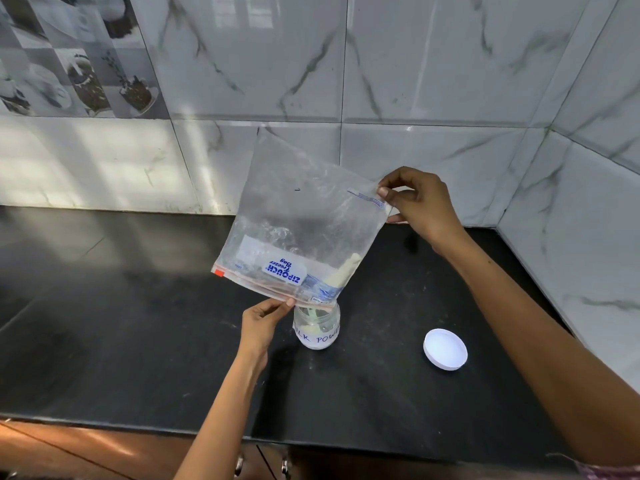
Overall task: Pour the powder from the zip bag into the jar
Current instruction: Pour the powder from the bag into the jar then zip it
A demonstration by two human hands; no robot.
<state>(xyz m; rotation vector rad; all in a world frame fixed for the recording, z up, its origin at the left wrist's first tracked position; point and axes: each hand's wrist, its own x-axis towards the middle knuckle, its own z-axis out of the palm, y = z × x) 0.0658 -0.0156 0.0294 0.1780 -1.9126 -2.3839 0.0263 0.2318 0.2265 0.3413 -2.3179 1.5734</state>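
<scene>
I have the zip bag (pixel 304 223) upended over the jar (pixel 317 329), which stands on the dark tabletop (pixel 138 323) near the middle of my view, with its white lid (pixel 445 348) lying off at about 3 o'clock from it. My right hand (pixel 420 202) pinches the bag's raised bottom corner between thumb and fingers, up at about 1 o'clock from the jar; my left hand (pixel 261 322) pinches the zip edge just beside the jar's mouth, at its 9 o'clock. Most of the bag looks empty; a pale ridge of powder (pixel 344 271) sits in the low corner, right above the opening, and some already lies inside the jar. To finish this pour well, I judge I should keep that low corner centred over the mouth, hold the zip edge parted with the left fingers, and lift the right corner higher in small shakes so the remainder slides down rather than drops at once. The mouth is narrow against the bag's width, so spill onto the tabletop is the risk.
</scene>
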